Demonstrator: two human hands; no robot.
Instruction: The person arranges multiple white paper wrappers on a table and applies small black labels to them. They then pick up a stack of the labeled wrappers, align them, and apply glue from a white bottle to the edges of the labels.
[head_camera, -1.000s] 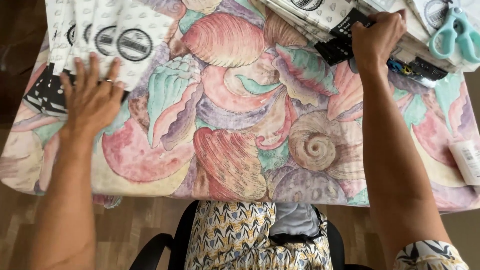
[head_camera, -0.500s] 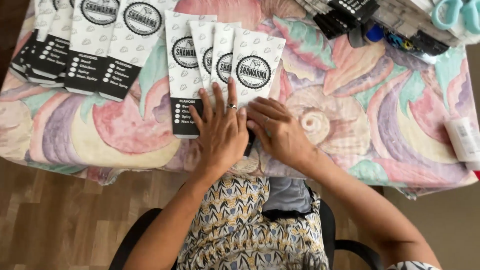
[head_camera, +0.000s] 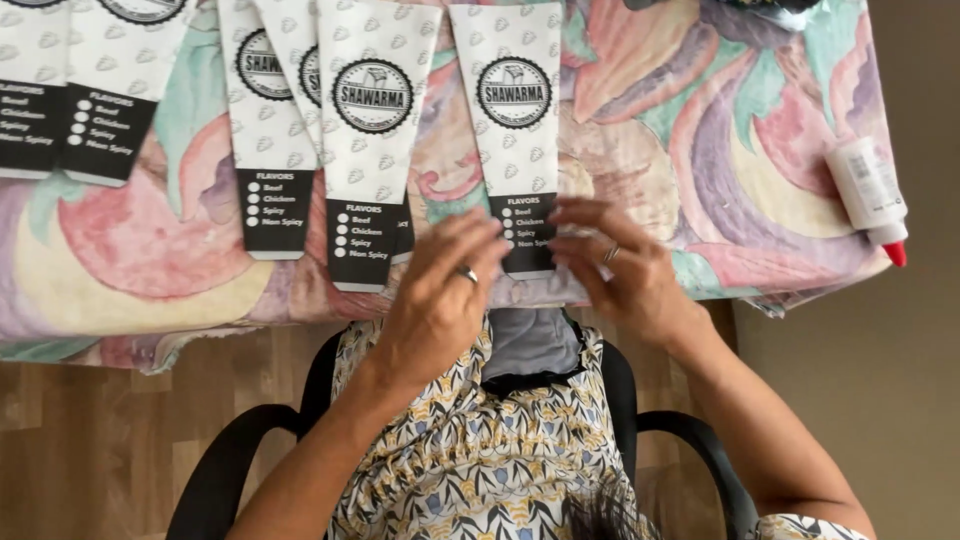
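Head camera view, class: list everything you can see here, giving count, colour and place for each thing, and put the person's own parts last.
flat paper sleeves: six at least partly in view, white with black ends, lying in a row on the table; three overlap in the middle
tablecloth: one, pastel shell pattern, covering the table
glue bottle: one, white with a red tip, lying at the table's right edge
chair: one, black, under the person
floor: wooden, brown, lower left
left hand: ring on one finger, fingers at the black end of the rightmost sleeve
right hand: ring on one finger, fingers on that same sleeve's end
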